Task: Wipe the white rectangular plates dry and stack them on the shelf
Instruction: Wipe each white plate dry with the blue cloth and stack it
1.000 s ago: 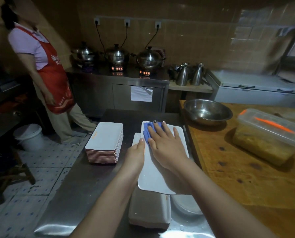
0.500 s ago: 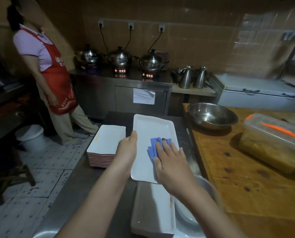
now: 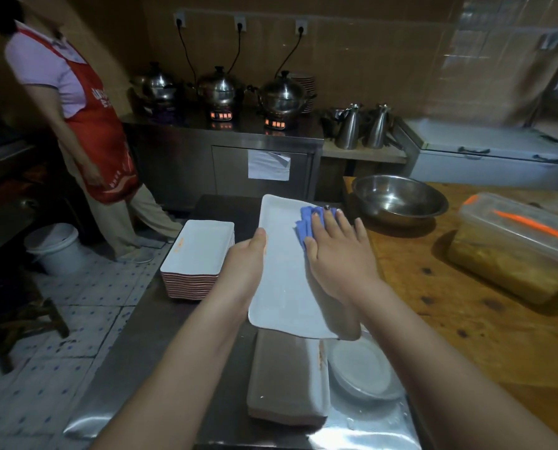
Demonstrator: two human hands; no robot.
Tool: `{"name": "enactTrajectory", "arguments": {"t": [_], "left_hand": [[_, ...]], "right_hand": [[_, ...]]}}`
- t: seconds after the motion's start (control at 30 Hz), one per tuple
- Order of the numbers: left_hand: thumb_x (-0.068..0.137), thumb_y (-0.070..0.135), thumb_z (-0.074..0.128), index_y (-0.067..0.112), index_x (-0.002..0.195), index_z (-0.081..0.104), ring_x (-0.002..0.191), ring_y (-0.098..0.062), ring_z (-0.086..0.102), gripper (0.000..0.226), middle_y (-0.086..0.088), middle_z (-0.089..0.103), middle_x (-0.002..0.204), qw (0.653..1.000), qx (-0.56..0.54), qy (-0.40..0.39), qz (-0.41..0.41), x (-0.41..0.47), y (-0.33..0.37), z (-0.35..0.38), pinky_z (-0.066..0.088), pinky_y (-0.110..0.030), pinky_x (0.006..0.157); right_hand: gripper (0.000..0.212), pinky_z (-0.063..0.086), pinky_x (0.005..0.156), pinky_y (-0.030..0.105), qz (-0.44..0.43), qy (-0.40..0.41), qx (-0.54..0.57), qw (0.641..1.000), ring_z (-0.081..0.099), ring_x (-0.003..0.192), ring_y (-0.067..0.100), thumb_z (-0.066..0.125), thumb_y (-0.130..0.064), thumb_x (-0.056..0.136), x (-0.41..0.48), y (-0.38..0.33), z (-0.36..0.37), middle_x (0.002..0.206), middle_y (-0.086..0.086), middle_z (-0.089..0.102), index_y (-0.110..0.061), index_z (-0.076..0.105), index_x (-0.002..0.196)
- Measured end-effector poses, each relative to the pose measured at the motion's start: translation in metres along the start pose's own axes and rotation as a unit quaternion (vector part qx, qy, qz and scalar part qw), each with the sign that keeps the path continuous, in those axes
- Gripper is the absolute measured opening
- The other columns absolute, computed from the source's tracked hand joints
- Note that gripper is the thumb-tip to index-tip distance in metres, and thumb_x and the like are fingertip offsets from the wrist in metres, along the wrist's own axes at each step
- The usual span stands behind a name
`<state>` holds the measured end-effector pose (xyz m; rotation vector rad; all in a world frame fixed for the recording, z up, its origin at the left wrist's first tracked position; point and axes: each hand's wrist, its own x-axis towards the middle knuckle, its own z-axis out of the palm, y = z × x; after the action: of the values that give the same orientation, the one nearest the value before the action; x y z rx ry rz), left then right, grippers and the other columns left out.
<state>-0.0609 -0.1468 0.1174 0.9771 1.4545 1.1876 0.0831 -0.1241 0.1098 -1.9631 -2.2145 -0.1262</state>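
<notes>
The right hand (image 3: 339,254) is lying spread, straight fingers pressing a crumpled blue cloth (image 3: 304,222) onto the far right part of a white rectangular ceramic plate (image 3: 284,287). The left hand (image 3: 245,264) is gripping the plate's left long edge, holding it above the steel desk (image 3: 173,368). The plate's long axis is running away from the person, so the next stroke is probably running nearward along it. Left of the plate, nearer the left hand, a stack of white rectangular plates (image 3: 199,248) is standing; under its near end another pile of plates (image 3: 287,378) is lying.

White plate (image 3: 282,277), blue cloth (image 3: 303,222), red apron (image 3: 103,147), white floor tiles (image 3: 86,293) dotted blue.
</notes>
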Motion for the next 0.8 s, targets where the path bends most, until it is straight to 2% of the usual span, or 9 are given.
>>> {"name": "enactTrajectory", "arguments": {"t": [0.17,0.27,0.37,0.43,0.5,0.63,0.8], "left_hand": [[0.097,0.046,0.037,0.020,0.074,0.057,0.061,-0.014,0.063,0.040,0.003,0.065,0.070,1.000,-0.003,0.010,-0.028,0.002,0.001,-0.004,0.043,-0.020,0.049],[0.097,0.047,0.035,0.022,0.071,0.053,0.057,-0.012,0.060,0.040,0.004,0.061,0.068,0.999,0.007,0.033,-0.040,0.003,0.002,-0.005,0.039,-0.016,0.041],[0.098,0.048,0.032,0.024,0.071,0.049,0.059,-0.013,0.057,0.040,0.005,0.057,0.070,0.997,0.045,0.036,-0.043,0.003,0.000,0.000,0.038,-0.018,0.043],[0.098,0.044,0.033,0.022,0.077,0.055,0.063,-0.013,0.058,0.037,0.004,0.059,0.073,0.999,0.035,0.022,-0.028,0.002,-0.005,0.005,0.042,-0.020,0.050],[0.098,0.042,0.036,0.018,0.079,0.059,0.064,-0.013,0.060,0.039,0.002,0.064,0.074,0.999,0.022,0.003,-0.023,-0.001,-0.010,0.008,0.045,-0.019,0.054],[0.097,0.044,0.038,0.019,0.074,0.061,0.054,-0.008,0.063,0.041,0.008,0.066,0.065,0.999,0.002,0.000,-0.037,-0.005,-0.014,0.006,0.043,-0.015,0.042],[0.097,0.046,0.037,0.022,0.074,0.059,0.050,-0.008,0.063,0.039,0.007,0.066,0.066,0.998,-0.020,0.022,-0.049,-0.001,-0.017,0.002,0.041,-0.014,0.035]], "right_hand": [[0.056,-0.009,0.116,0.039,0.026,-0.037,0.041,0.998,-0.009,0.146,0.020,0.011,-0.036,0.101,-0.028,-0.015,0.010,0.160,0.003,-0.007,-0.016,-0.001,0.152],[0.057,-0.007,0.116,0.040,-0.012,-0.075,0.086,0.993,-0.012,0.146,0.021,0.014,-0.035,0.101,-0.047,-0.029,0.019,0.159,0.002,-0.012,-0.017,-0.005,0.151],[0.056,-0.011,0.114,0.037,-0.052,-0.081,0.125,0.987,-0.014,0.145,0.017,0.012,-0.037,0.101,-0.047,-0.034,0.023,0.159,-0.002,-0.015,-0.022,-0.007,0.151],[0.055,-0.016,0.110,0.035,-0.068,-0.063,0.099,0.991,-0.014,0.145,0.015,0.009,-0.039,0.101,-0.033,-0.029,0.022,0.159,-0.004,-0.014,-0.024,-0.006,0.151],[0.054,-0.018,0.110,0.037,-0.046,-0.039,0.059,0.996,-0.010,0.146,0.015,0.009,-0.039,0.101,-0.018,-0.016,0.019,0.159,-0.003,-0.009,-0.023,-0.002,0.151],[0.054,-0.010,0.115,0.040,0.024,-0.031,0.004,0.999,-0.009,0.146,0.019,0.011,-0.037,0.101,-0.013,0.008,0.012,0.160,0.002,-0.003,-0.019,0.003,0.152],[0.056,-0.008,0.115,0.038,-0.004,-0.070,0.067,0.995,-0.012,0.146,0.020,0.014,-0.035,0.100,-0.067,-0.006,0.028,0.160,0.004,-0.008,-0.015,0.000,0.151]]}}
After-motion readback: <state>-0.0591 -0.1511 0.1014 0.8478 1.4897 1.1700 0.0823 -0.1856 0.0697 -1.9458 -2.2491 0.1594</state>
